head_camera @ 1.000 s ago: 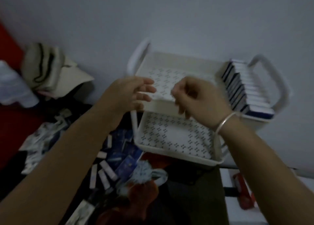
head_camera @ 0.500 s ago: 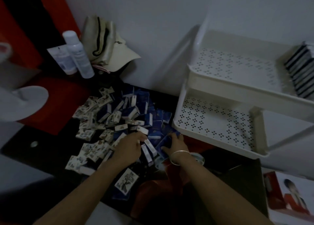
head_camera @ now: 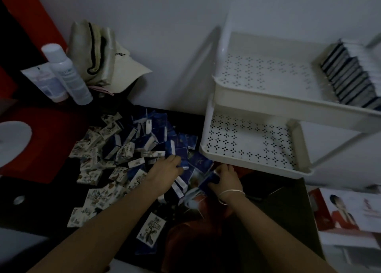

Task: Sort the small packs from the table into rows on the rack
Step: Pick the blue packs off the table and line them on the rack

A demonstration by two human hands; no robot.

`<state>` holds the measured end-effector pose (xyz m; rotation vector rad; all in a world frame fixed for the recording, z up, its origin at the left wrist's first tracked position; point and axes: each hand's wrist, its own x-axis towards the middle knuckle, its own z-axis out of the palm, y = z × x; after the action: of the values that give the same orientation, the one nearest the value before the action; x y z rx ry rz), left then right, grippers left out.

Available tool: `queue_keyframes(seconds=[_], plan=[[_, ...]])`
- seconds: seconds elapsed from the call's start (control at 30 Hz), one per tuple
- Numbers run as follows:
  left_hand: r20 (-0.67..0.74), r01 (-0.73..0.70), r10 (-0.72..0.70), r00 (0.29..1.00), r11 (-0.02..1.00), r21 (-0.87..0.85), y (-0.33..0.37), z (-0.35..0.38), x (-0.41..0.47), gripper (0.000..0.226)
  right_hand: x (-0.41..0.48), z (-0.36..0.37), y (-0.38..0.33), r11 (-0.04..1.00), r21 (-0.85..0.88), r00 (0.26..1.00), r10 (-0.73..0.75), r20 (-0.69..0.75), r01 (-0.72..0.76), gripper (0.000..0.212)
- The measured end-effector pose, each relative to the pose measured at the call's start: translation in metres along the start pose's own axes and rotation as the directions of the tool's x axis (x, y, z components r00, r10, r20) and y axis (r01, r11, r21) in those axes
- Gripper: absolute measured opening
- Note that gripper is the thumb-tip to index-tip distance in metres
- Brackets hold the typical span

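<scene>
A heap of small packs [head_camera: 132, 149], some dark blue and some white with drawings, lies on the dark table left of a white two-tier rack [head_camera: 255, 161]. A row of blue packs [head_camera: 350, 80] stands on edge at the right end of the rack's upper tier. The lower tier holds nothing. My left hand [head_camera: 165, 173] reaches into the heap's near right side, its fingers curled round a blue pack [head_camera: 182, 161]. Just in front of the rack's lower tier, my right hand [head_camera: 226, 182] with a bangle grips another blue pack [head_camera: 208, 182].
Two white bottles [head_camera: 66, 74] and a folded cap [head_camera: 103, 54] stand by the wall at the back left. A white round object [head_camera: 12, 140] sits at the left edge on red cloth. A printed box [head_camera: 348, 213] lies at the right.
Both hands came down from the rack's upper tier to the heap on the table. Since half a second ago they have closed on blue packs near the rack's lower tier.
</scene>
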<state>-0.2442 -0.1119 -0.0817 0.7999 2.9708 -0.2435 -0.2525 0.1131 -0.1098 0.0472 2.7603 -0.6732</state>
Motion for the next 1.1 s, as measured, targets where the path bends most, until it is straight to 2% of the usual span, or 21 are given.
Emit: queue_keyframes(seconds=[0.07, 0.13, 0.23, 0.3, 0.37, 0.47, 0.57, 0.63, 0.67, 0.77, 0.8, 0.87, 0.9, 0.97, 1.0, 1.03, 1.1], plan=[[-0.047, -0.028, 0.028, 0.999, 1.000, -0.014, -0.004, 0.001, 0.003, 0.049, -0.005, -0.016, 0.004, 0.997, 0.073, 0.999, 0.017, 0.035, -0.020, 0.039], [-0.137, -0.020, -0.002, 0.991, 0.987, -0.161, -0.008, -0.001, 0.003, 0.041, -0.014, -0.038, 0.005, 0.996, 0.093, 1.000, -0.014, 0.022, 0.012, 0.033], [-0.253, 0.062, -0.200, 0.946, 0.883, -0.465, -0.004, -0.025, -0.002, 0.020, -0.032, -0.083, -0.002, 0.989, 0.046, 0.986, -0.133, -0.103, 0.139, 0.033], [-0.210, 0.092, -0.324, 0.922, 0.712, -0.696, -0.001, -0.056, -0.003, 0.018, -0.045, -0.121, -0.014, 0.981, 0.012, 0.961, -0.188, -0.201, 0.195, 0.033], [-0.217, 0.016, -0.385, 0.897, 0.519, -0.855, 0.002, -0.095, -0.002, 0.018, -0.061, -0.163, -0.028, 0.957, 0.110, 0.933, -0.228, -0.277, 0.267, 0.028], [-0.260, -0.143, -0.406, 0.876, 0.296, -0.944, 0.012, -0.156, 0.003, 0.022, -0.086, -0.226, -0.047, 0.882, 0.238, 0.875, -0.303, -0.376, 0.408, 0.026], [-0.239, -0.242, -0.462, 0.854, 0.054, -0.969, 0.027, -0.207, 0.015, 0.024, -0.101, -0.284, -0.054, 0.790, 0.356, 0.829, -0.316, -0.462, 0.499, 0.026], [-0.213, -0.264, -0.487, 0.847, -0.038, -0.964, 0.036, -0.235, 0.029, 0.025, -0.103, -0.320, -0.051, 0.736, 0.408, 0.799, -0.298, -0.522, 0.540, 0.019], [-0.207, -0.270, -0.490, 0.847, -0.061, -0.961, 0.040, -0.247, 0.037, 0.025, -0.101, -0.335, -0.047, 0.722, 0.425, 0.794, -0.285, -0.537, 0.546, 0.015], [-0.236, -0.312, -0.495, 0.836, -0.075, -0.947, 0.052, -0.274, 0.067, 0.026, -0.085, -0.370, -0.031, 0.740, 0.451, 0.805, -0.202, -0.558, 0.498, 0.044], [-0.247, -0.328, -0.492, 0.835, -0.082, -0.941, 0.056, -0.280, 0.077, 0.025, -0.079, -0.378, -0.025, 0.756, 0.435, 0.798, -0.186, -0.574, 0.489, 0.045], [-0.249, -0.338, -0.474, 0.845, -0.112, -0.934, 0.062, -0.287, 0.098, 0.022, -0.063, -0.389, -0.010, 0.821, 0.288, 0.750, -0.234, -0.619, 0.494, 0.021], [-0.234, -0.328, -0.465, 0.854, -0.133, -0.935, 0.065, -0.291, 0.107, 0.022, -0.055, -0.393, -0.003, 0.867, 0.176, 0.742, -0.276, -0.610, 0.467, 0.017], [-0.195, -0.303, -0.454, 0.870, -0.180, -0.936, 0.070, -0.294, 0.125, 0.015, -0.042, -0.395, 0.009, 0.910, -0.003, 0.764, -0.351, -0.541, 0.416, 0.050], [-0.173, -0.293, -0.463, 0.869, -0.200, -0.935, 0.073, -0.295, 0.133, 0.015, -0.036, -0.395, 0.014, 0.919, -0.029, 0.780, -0.349, -0.520, 0.392, 0.061], [-0.152, -0.283, -0.484, 0.862, -0.210, -0.936, 0.075, -0.295, 0.141, 0.022, -0.030, -0.394, 0.018, 0.926, -0.028, 0.793, -0.337, -0.507, 0.376, 0.066], [-0.141, -0.270, -0.537, 0.832, -0.169, -0.948, 0.078, -0.291, 0.155, 0.027, -0.022, -0.392, 0.024, 0.932, -0.048, 0.819, -0.338, -0.463, 0.358, 0.061]])
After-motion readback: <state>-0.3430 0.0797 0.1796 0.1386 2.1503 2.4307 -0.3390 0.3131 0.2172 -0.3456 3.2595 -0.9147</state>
